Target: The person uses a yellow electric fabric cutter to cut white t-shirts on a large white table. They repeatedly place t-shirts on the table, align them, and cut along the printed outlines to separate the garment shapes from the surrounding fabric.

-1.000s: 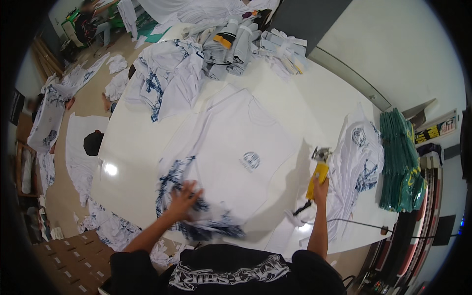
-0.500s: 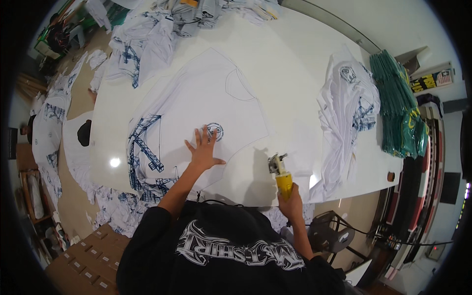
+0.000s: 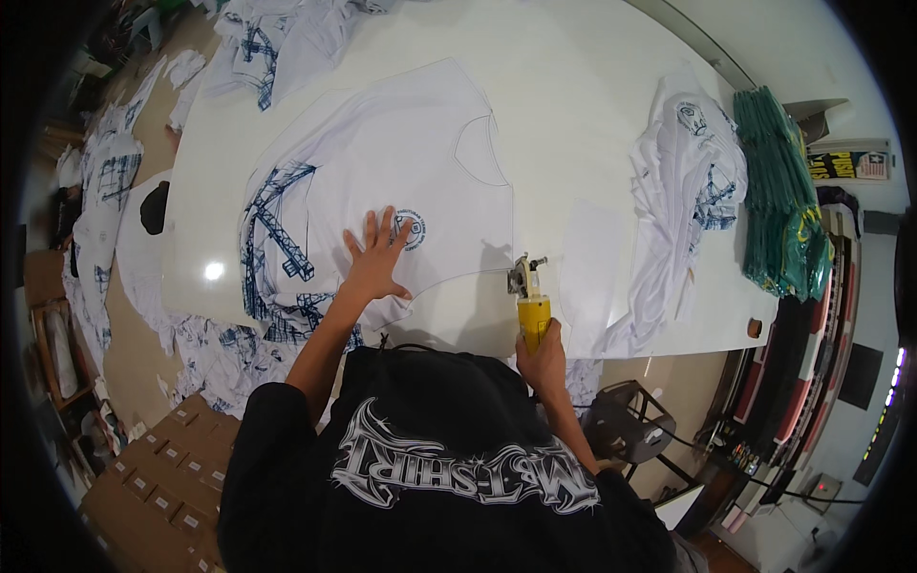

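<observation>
White fabric is lying spread across the pale surface (image 3: 573, 105), with its neck curve at the far right and a deep side curve running toward the person. This panel (image 3: 430, 115) is bearing a dark round emblem (image 3: 415, 232) and, at its left, a blue lattice print (image 3: 277, 229), where the cloth is bunching into folds.

The 2 hands are working apart. The left hand (image 3: 377, 272) is resting palm down on the panel, fingers fanned, partly covering the emblem. The right hand (image 3: 542, 361) is gripping a yellow handheld cutter (image 3: 533, 315), its metal head standing just beside the panel's near right corner; whether it is touching the cloth or running, I cannot tell.

Judging from this, the step in hand is steadying the panel and lining the cutter up with its edge. The next move is probably calling for a flat, unshifting cloth, the left fingers staying clear of the blade, and a smooth path along the curve.

Farther right, 1 crumpled white garment (image 3: 659, 229) is lying near a stack of green packets (image 3: 783, 210).
</observation>
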A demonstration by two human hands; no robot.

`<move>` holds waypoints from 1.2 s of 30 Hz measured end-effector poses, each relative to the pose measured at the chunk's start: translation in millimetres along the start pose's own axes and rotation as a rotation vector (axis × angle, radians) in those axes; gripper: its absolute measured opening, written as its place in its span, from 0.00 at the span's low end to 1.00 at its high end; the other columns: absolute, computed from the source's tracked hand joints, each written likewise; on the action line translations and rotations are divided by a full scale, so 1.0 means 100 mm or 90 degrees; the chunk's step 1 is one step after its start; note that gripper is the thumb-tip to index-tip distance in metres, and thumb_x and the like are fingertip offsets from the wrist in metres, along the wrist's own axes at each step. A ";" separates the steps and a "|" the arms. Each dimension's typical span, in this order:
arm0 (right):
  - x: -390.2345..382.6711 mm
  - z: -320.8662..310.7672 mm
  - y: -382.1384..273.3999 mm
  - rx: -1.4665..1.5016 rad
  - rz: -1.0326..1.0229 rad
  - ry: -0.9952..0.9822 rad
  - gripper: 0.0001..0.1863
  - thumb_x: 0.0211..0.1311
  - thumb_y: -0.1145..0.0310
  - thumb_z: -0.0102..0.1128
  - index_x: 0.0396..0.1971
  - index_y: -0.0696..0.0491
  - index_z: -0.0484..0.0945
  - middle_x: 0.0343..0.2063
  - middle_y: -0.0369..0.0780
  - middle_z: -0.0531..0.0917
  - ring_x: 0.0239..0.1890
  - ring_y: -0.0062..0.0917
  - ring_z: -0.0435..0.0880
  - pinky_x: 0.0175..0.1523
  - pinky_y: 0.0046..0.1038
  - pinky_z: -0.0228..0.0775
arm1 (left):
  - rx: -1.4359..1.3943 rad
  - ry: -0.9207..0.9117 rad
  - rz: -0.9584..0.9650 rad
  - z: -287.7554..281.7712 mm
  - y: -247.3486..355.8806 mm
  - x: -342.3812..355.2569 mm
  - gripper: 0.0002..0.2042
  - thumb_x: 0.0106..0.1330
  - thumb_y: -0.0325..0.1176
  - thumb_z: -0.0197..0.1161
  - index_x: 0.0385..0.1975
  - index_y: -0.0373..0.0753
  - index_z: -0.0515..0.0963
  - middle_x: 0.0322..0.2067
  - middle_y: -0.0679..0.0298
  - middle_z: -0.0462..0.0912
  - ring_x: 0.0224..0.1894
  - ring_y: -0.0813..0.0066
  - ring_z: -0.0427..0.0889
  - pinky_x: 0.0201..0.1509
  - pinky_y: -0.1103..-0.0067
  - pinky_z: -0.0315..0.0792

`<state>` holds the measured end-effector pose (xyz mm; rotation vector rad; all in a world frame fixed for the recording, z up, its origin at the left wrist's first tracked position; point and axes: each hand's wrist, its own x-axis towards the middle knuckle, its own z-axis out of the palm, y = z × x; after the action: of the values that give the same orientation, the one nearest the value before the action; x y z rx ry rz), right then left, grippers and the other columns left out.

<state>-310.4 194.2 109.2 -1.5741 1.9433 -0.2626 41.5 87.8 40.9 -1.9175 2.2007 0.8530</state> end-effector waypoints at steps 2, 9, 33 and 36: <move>0.09 -0.02 -0.02 0.004 -0.001 -0.011 0.30 0.67 0.62 0.65 0.56 0.65 0.61 0.46 0.65 0.78 0.45 0.66 0.81 0.47 0.54 0.77 | -0.005 -0.003 -0.001 -0.01 0.00 -0.01 0.75 0.29 0.55 0.88 0.82 0.57 0.44 0.82 0.52 0.31 0.82 0.36 0.29 0.69 0.22 0.36; 0.16 0.00 -0.06 -0.011 -0.018 0.004 0.28 0.67 0.62 0.65 0.55 0.64 0.62 0.45 0.64 0.78 0.46 0.64 0.81 0.48 0.54 0.76 | -0.019 0.006 -0.002 0.00 -0.02 -0.02 0.74 0.29 0.54 0.88 0.82 0.56 0.45 0.82 0.53 0.32 0.82 0.37 0.29 0.69 0.23 0.34; 1.40 -0.01 -0.38 -0.021 -0.099 0.053 0.27 0.63 0.62 0.66 0.48 0.66 0.62 0.35 0.67 0.82 0.38 0.64 0.84 0.43 0.52 0.78 | -0.050 0.008 0.002 -0.09 0.01 -0.08 0.73 0.29 0.50 0.89 0.82 0.53 0.47 0.82 0.51 0.35 0.82 0.38 0.29 0.71 0.25 0.32; 1.62 -0.05 -0.46 -0.028 -0.116 0.052 0.27 0.62 0.62 0.66 0.47 0.66 0.62 0.36 0.67 0.82 0.39 0.64 0.84 0.44 0.52 0.79 | -0.054 0.020 0.005 -0.06 -0.01 -0.06 0.73 0.28 0.51 0.89 0.82 0.54 0.48 0.82 0.53 0.35 0.83 0.39 0.29 0.71 0.25 0.31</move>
<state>-292.3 28.5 82.0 -1.7987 1.8794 -0.3667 45.3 90.4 48.7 -1.9733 2.2258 0.9397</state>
